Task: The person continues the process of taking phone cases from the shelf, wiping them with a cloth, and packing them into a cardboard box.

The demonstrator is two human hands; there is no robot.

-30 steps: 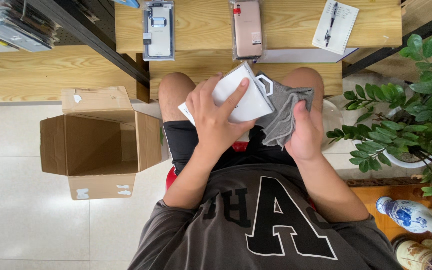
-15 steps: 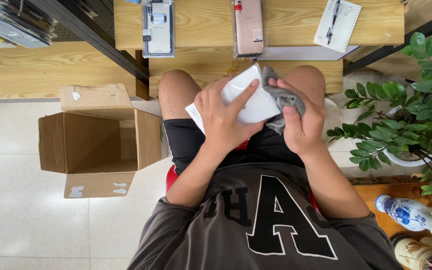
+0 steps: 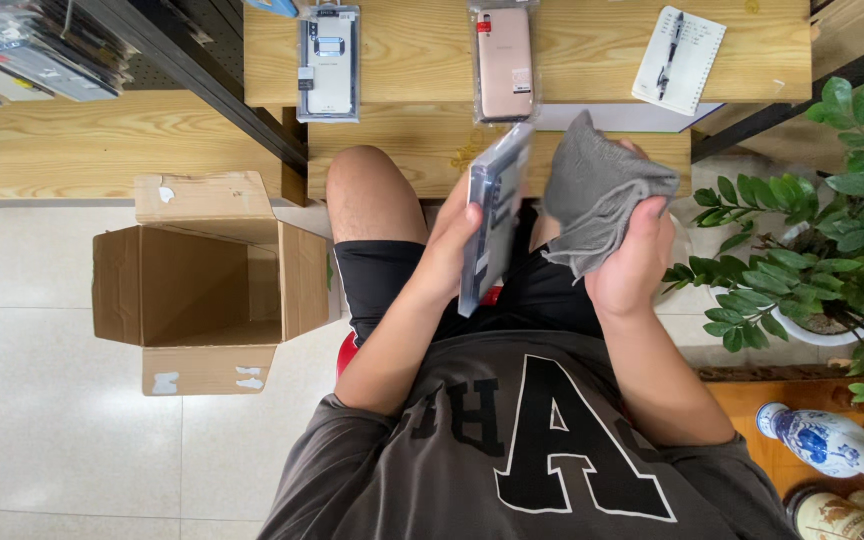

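Facing sideways, cardboard box (image 3: 192,285) (hollow)

The left hand (image 3: 452,250) now tips the packaged phone case (image 3: 494,215) up on edge, where earlier it lay flat-faced; the right hand (image 3: 637,265) lifts the grey cloth (image 3: 602,190) off toward three o'clock.

This looks like a small shop that sells phone covers. Two phone cases in clear packs (image 3: 329,62) lie on a wooden counter (image 3: 592,50), and more packs hang on a dark rack (image 3: 22,55) at the top left. An open cardboard box (image 3: 207,285) sits on the tiled floor (image 3: 32,430) (the kind goods come in). A notepad with a pen (image 3: 679,55) lies on the counter too.
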